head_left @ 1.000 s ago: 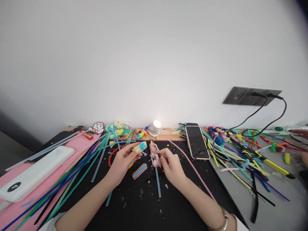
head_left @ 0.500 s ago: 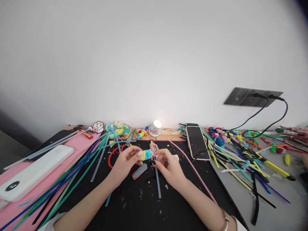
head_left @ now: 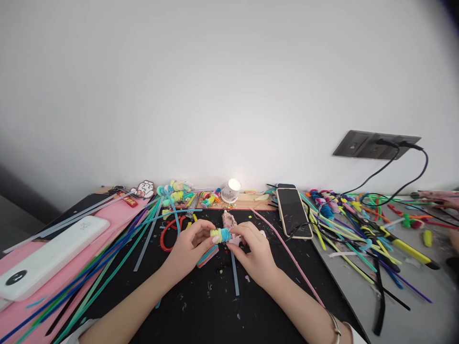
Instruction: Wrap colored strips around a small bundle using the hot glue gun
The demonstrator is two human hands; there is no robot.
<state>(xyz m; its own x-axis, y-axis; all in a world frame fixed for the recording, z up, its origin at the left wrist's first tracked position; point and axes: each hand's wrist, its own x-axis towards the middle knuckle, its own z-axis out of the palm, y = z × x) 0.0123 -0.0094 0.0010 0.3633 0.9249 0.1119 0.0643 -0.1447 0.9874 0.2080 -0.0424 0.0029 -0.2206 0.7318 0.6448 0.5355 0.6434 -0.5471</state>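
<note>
Between my hands, above the black work surface (head_left: pixel 201 315), is a fuzzy coil of yellow and blue pipe cleaner (head_left: pixel 221 235). My left hand (head_left: pixel 188 248) pinches its yellow end with thumb and fingers. At the blue end, the thumb and fingertips of my right hand (head_left: pixel 255 248) are closed on the coil. A small pale pink piece (head_left: pixel 234 240) shows by the right fingertips; whether it is held cannot be made out. Below the coil lies a striped bundle (head_left: pixel 207 257), partly hidden by my left fingers. Just behind is a crumpled pinkish object (head_left: pixel 228 220).
Red-handled scissors (head_left: pixel 165 239) lie left of my hands. A paper cup (head_left: pixel 231 191) stands by the wall. Right are a phone (head_left: pixel 294 212), cables, loose pipe cleaners and yellow-handled pliers (head_left: pixel 409 248). A white power bank (head_left: pixel 57 255) lies left. Another person's hand (head_left: pixel 450 203) shows far right.
The coil has been lowered slightly and brought nearer my right hand, whose fingers now meet its blue end. It covers more of the striped bundle. A dark piece at my right fingertips no longer shows.
</note>
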